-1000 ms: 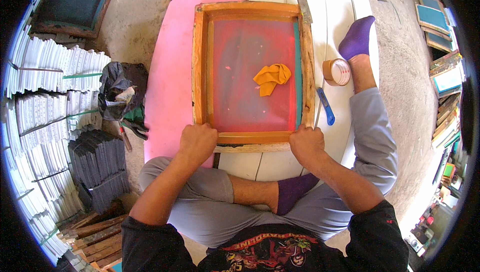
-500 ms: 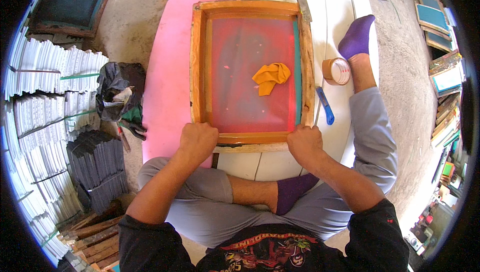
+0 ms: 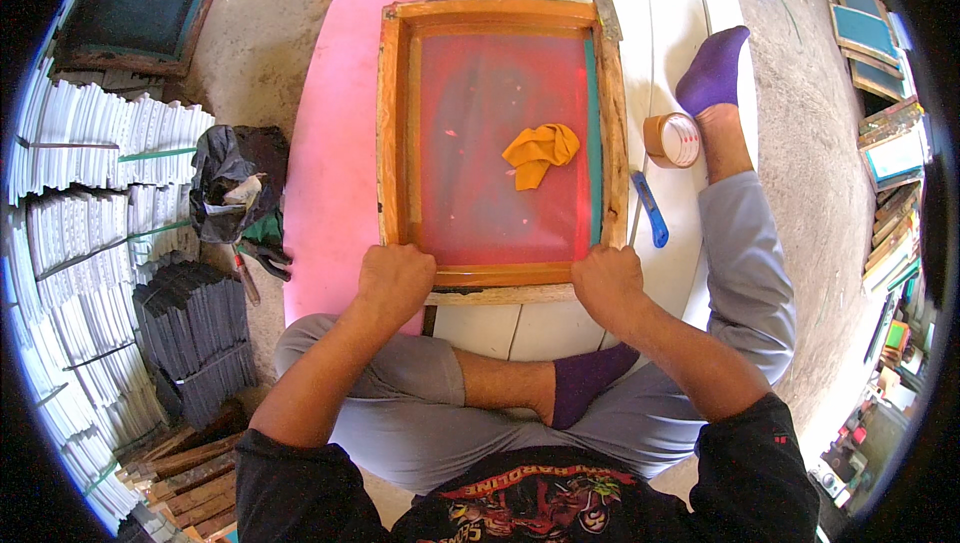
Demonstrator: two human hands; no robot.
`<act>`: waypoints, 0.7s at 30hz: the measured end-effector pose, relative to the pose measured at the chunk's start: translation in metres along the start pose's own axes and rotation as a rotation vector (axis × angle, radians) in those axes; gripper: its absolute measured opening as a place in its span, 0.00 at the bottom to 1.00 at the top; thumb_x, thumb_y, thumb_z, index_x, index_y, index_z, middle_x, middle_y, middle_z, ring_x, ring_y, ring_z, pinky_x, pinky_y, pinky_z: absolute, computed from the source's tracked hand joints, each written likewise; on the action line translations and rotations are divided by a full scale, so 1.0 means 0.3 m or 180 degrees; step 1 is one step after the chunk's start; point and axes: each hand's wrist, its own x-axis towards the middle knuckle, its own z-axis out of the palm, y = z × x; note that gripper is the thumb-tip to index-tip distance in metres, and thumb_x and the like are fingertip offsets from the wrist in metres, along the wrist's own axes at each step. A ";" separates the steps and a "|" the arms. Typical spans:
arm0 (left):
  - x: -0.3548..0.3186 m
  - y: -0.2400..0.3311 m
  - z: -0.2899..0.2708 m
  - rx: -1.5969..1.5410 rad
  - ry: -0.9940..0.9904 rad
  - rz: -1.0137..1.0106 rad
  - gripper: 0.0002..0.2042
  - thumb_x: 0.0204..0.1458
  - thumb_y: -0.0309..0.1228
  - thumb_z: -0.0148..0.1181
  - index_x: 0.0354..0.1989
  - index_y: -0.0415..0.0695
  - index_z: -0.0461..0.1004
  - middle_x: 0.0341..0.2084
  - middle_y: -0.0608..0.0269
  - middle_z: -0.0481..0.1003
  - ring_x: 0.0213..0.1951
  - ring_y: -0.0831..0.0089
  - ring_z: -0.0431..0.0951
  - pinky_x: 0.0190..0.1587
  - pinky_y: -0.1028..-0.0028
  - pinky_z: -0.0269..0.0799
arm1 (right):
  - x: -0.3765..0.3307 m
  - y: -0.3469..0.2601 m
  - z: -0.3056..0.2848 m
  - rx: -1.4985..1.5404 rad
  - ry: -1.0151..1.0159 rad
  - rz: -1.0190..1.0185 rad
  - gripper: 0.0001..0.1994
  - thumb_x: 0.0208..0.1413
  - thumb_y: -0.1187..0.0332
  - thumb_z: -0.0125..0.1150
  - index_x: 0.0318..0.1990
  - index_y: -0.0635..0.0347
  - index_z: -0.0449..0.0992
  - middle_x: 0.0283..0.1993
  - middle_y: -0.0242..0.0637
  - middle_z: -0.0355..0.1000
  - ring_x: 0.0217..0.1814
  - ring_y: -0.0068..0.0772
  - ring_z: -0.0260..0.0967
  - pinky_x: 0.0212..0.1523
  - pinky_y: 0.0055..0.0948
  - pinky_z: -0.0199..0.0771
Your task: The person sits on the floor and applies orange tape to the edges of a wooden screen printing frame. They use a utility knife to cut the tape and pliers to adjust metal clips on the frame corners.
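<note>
In front of me lies a wooden screen-printing frame (image 3: pixel 392 123) with a reddish, see-through mesh (image 3: pixel 470 183) and a green strip along its right inner side. My left hand (image 3: pixel 397 278) is closed round its near left corner. At the near right corner my right hand (image 3: pixel 610 281) grips the wood in the same way. A crumpled orange-yellow cloth (image 3: pixel 541 154) rests on the mesh, right of its middle. Just right of the frame lie a blue utility knife (image 3: pixel 650 209) and a roll of brown tape (image 3: pixel 672 140). The undersides of my fingers are hidden.
The frame lies across a pink board (image 3: pixel 330 143) and white planks (image 3: pixel 685 63). Bundled white stacks (image 3: pixel 85 243), a dark stack (image 3: pixel 197 338) and a black plastic bag (image 3: pixel 235 178) stand on the left. My socked foot (image 3: pixel 714 73) rests beside the tape. More frames (image 3: pixel 865 38) lean far right.
Hardly anything differs. Both hands keep their hold on the corners, and the frame with the cloth appears shifted very slightly up and left in the picture.
</note>
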 end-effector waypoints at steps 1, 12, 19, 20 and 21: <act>0.000 0.000 0.000 0.0007 0.0022 0.0014 0.06 0.53 0.28 0.61 0.29 0.48 0.85 0.28 0.57 0.84 0.34 0.61 0.87 0.35 0.62 0.80 | 0.003 0.000 0.002 -0.0003 0.0018 0.0014 0.07 0.54 0.67 0.61 0.29 0.52 0.86 0.28 0.39 0.80 0.33 0.40 0.82 0.33 0.44 0.74; 0.013 -0.009 0.019 0.0031 0.0138 0.0142 0.05 0.52 0.29 0.62 0.29 0.49 0.85 0.28 0.57 0.84 0.33 0.61 0.87 0.33 0.62 0.79 | 0.019 0.002 -0.042 -0.0072 -0.0345 0.0066 0.07 0.56 0.67 0.61 0.33 0.51 0.86 0.31 0.38 0.82 0.36 0.40 0.83 0.34 0.43 0.75; 0.025 -0.012 0.022 0.0064 0.0099 0.0127 0.05 0.52 0.28 0.62 0.29 0.49 0.85 0.28 0.58 0.84 0.33 0.61 0.87 0.33 0.63 0.79 | 0.025 0.007 -0.041 -0.0027 -0.0375 0.0035 0.08 0.57 0.68 0.60 0.34 0.51 0.86 0.32 0.38 0.83 0.38 0.40 0.83 0.35 0.44 0.74; 0.026 -0.012 0.022 0.0059 0.0084 0.0125 0.05 0.52 0.28 0.62 0.29 0.49 0.85 0.28 0.58 0.84 0.33 0.61 0.87 0.33 0.63 0.79 | 0.026 0.007 -0.042 -0.0014 -0.0396 0.0033 0.08 0.57 0.68 0.60 0.34 0.51 0.86 0.32 0.38 0.83 0.38 0.40 0.83 0.35 0.44 0.74; 0.026 -0.013 0.022 0.0053 0.0069 0.0123 0.05 0.52 0.28 0.62 0.29 0.49 0.85 0.28 0.58 0.84 0.33 0.61 0.87 0.33 0.63 0.79 | 0.027 0.008 -0.042 -0.0014 -0.0399 0.0028 0.08 0.57 0.68 0.60 0.34 0.51 0.86 0.33 0.38 0.83 0.38 0.41 0.83 0.35 0.44 0.74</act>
